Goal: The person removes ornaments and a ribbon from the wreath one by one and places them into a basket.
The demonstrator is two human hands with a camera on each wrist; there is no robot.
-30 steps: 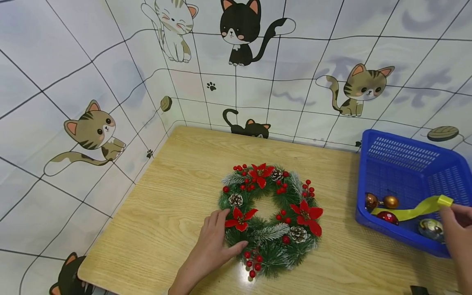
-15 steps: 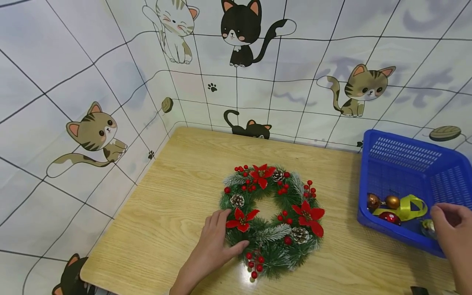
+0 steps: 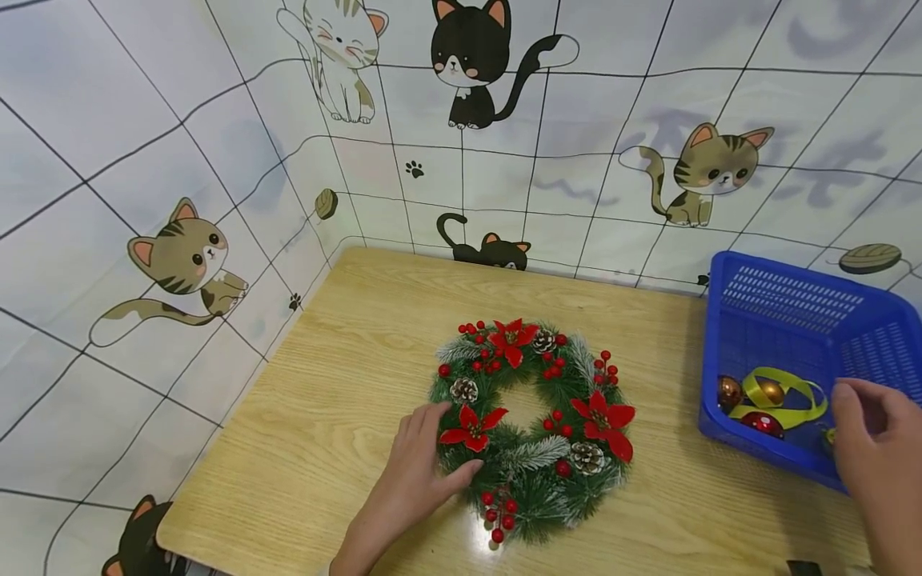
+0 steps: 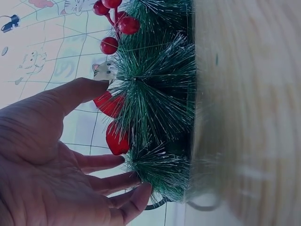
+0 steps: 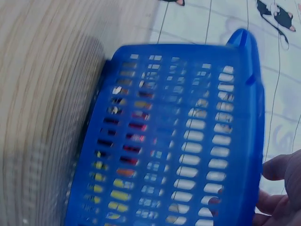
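A green wreath [image 3: 533,512] with red poinsettias, red berries and frosted pine cones lies flat on the wooden table. My left hand [image 3: 418,464] rests against its left side, thumb and fingers spread, fingertips touching the needles in the left wrist view. Over the front right of a blue basket [image 3: 774,458] hovers my right hand [image 3: 879,456], fingers loosely bent with nothing between them. In the basket a yellow ribbon [image 3: 795,418] lies looped among a red ball [image 3: 762,425], a brown ball [image 3: 729,392] and a gold ball [image 3: 772,391]. Another ornament is mostly hidden behind the right hand.
A wall sheet [image 3: 576,112] printed with cats rises behind and left of the table [image 3: 360,336]. The basket's slotted side wall [image 5: 183,136] stands close by the right hand. A small black object [image 3: 803,568] shows at the bottom edge.
My right hand has let go of the yellow ribbon, which dropped into loops inside the basket, and has moved slightly left. The left hand and wreath have stayed put.
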